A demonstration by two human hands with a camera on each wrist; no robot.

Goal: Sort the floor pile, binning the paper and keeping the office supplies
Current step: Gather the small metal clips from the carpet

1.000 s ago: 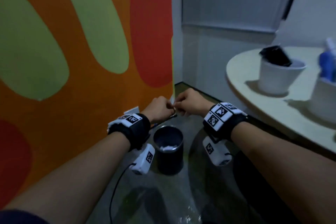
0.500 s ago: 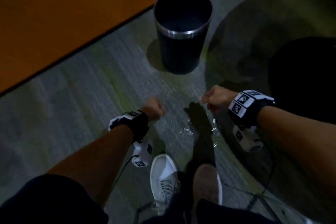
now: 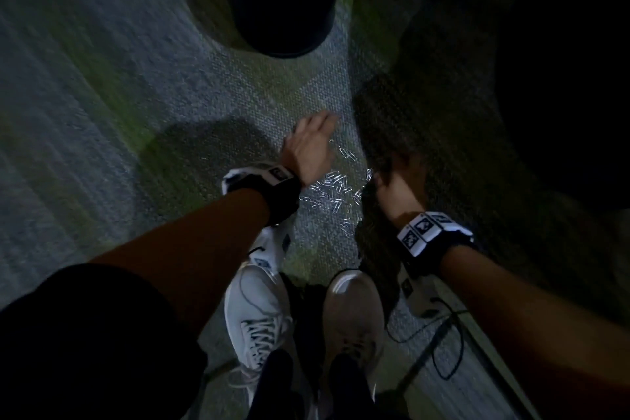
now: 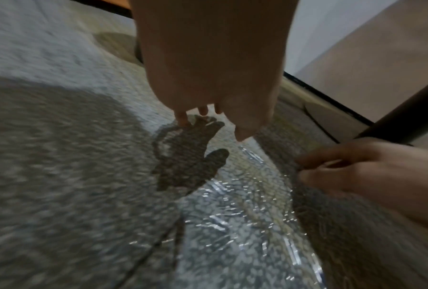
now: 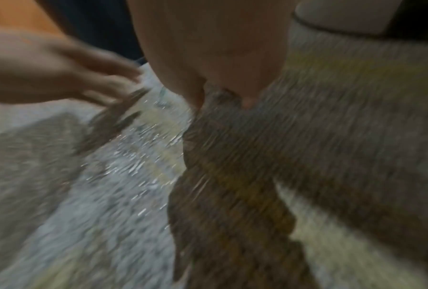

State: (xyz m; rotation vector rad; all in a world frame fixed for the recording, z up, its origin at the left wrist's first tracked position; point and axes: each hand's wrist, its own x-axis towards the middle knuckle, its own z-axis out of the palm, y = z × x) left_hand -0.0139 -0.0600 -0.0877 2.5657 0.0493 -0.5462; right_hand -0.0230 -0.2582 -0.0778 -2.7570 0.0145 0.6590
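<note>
Several shiny paper clips (image 3: 332, 193) lie scattered on the grey-green carpet just ahead of my shoes, glinting in the left wrist view (image 4: 220, 221) and blurred in the right wrist view (image 5: 138, 156). My left hand (image 3: 317, 133) hovers low over their far left edge, fingers spread and straight (image 4: 207, 117), holding nothing. My right hand (image 3: 392, 181) is in shadow at the clips' right edge, its fingers loosely bent toward the floor (image 4: 304, 170), with nothing visible in them. The dark round bin (image 3: 276, 3) stands on the carpet beyond the clips. No paper shows on the floor.
My two light shoes (image 3: 259, 310) (image 3: 354, 310) stand right behind the clips. A black cable (image 3: 446, 344) loops on the floor at the right. A large dark round shape (image 3: 572, 78) fills the right side. Open carpet lies to the left.
My view dropped from the wall and bin to the floor. Both hands came down from beside the bin's rim to the clips, and the left hand went from a fist to spread fingers.
</note>
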